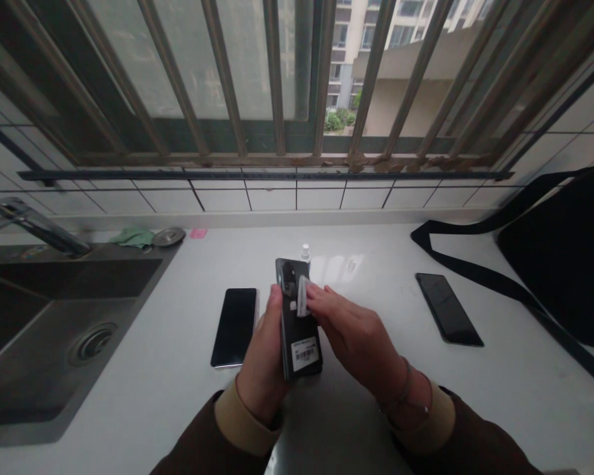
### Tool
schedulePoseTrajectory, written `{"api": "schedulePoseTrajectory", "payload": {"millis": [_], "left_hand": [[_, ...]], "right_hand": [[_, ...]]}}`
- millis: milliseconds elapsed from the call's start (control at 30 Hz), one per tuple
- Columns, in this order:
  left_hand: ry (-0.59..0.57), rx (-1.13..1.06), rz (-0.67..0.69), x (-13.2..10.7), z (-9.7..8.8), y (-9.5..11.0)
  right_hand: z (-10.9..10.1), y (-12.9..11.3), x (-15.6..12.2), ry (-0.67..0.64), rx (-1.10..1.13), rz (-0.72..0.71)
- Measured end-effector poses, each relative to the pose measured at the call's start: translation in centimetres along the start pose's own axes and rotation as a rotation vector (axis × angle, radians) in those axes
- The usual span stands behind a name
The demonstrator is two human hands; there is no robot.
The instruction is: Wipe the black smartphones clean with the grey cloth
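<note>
White countertop (143,402): left hand (263,353) around a black phone (297,323), right fingertips (321,297) pinching a grey cloth (303,297) on its back, one phone (233,327) left, another (448,309) right.

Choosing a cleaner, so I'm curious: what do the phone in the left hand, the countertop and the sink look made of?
The phone has a dark, smooth back, maybe glass or plastic; the look leaves it open. The countertop looks like polished white stone or quartz, glossy enough to mirror the window. The sink looks like stainless steel, grey with a satin sheen.
</note>
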State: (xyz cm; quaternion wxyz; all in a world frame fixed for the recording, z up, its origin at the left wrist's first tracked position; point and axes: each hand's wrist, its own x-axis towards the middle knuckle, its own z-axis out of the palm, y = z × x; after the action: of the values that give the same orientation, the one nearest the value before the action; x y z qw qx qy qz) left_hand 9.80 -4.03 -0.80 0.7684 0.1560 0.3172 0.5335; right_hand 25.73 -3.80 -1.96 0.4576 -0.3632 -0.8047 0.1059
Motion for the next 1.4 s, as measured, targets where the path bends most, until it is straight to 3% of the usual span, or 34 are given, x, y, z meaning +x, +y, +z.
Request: {"api": "schedulePoseTrajectory", "payload": {"millis": [167,267,467,600,733,900,1033,1200,1300,1400], "left_hand": [[0.268,-0.125,-0.001,0.5,0.2,1.3],[0.361,-0.173,0.006,0.6,0.1,1.9],[0.315,-0.227,0.197,0.6,0.4,2.2],[0.37,-0.233,0.212,0.4,0.5,2.4],[0.306,-0.21,0.085,0.2,0.5,2.1],[0.218,-0.187,0.143,0.2,0.5,1.9],[0.268,-0.123,0.218,0.4,0.3,2.2],[0.306,-0.028,0.185,0.8,0.1,2.0],[0.307,-0.013,0.196,0.9,-0.1,1.8],[0.28,-0.018,0.18,0.8,-0.2,1.6]], "right_hand": [[0.9,-1.4,-0.4,-0.232,0.137,-0.264],[1.0,-1.7,-0.6,-0.248,0.137,-0.302],[0.9,-1.3,-0.4,-0.127,0.01,-0.132],[0.8,-1.9,-0.4,-0.14,0.04,-0.251],[0.7,-2.0,-0.3,-0.166,0.068,-0.331],[0.8,-0.4,-0.3,-0.108,-0.023,0.0],[0.3,1.6,0.0,0.026,-0.066,0.328],[-1.3,5.0,0.6,0.122,-0.074,0.729],[-1.5,7.2,1.1,0.097,-0.093,0.781],[-0.3,9.2,2.2,0.04,-0.075,0.794]]}}
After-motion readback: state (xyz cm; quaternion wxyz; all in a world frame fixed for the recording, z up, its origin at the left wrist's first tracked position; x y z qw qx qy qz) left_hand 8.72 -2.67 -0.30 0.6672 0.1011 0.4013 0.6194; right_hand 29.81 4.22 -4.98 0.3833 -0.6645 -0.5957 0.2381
